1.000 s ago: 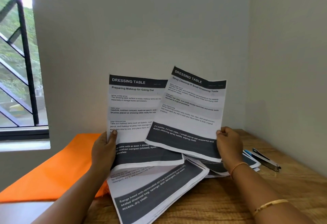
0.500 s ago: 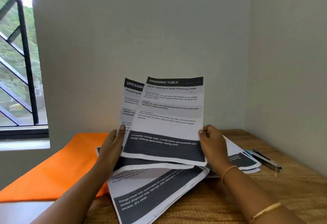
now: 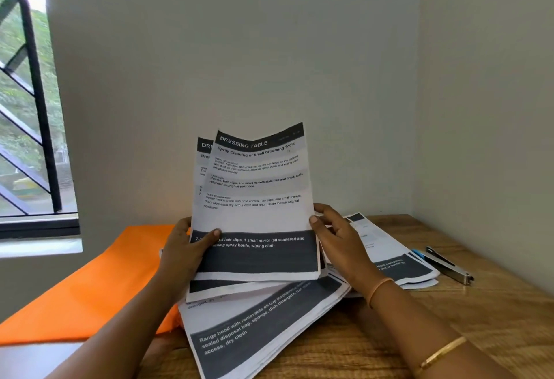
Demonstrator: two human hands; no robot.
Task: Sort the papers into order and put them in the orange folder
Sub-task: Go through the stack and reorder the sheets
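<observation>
Holding two printed sheets upright above the table (image 3: 449,333), the person had the left hand (image 3: 183,254) pinching them at the lower left corner, thumb on the front and fingers behind. The front sheet (image 3: 257,198), headed "Dressing Table", covered almost all of the second sheet (image 3: 202,163), of which only a narrow strip showed on the left. The right hand (image 3: 338,237) had its thumb at the right edge of the front sheet with the fingers loosely extended beside it. I could not tell whether it truly pinched the paper or only steadied it.

The risk I saw was in this thin grip. The sheets already bowed at the top, and held by one corner they could fold over or slide apart, so the order would be lost. They could also drop into the near pile (image 3: 260,327), which was itself fanned and crooked, and mix with pages from another set. A second pile (image 3: 398,264) lay on the right, near a stapler (image 3: 449,266).

The only container was the orange folder (image 3: 99,282). It lay flat on the left side of the table, with the near pile overlapping its edge. No paper was visible inside it, so the filing seemed not yet begun.
</observation>
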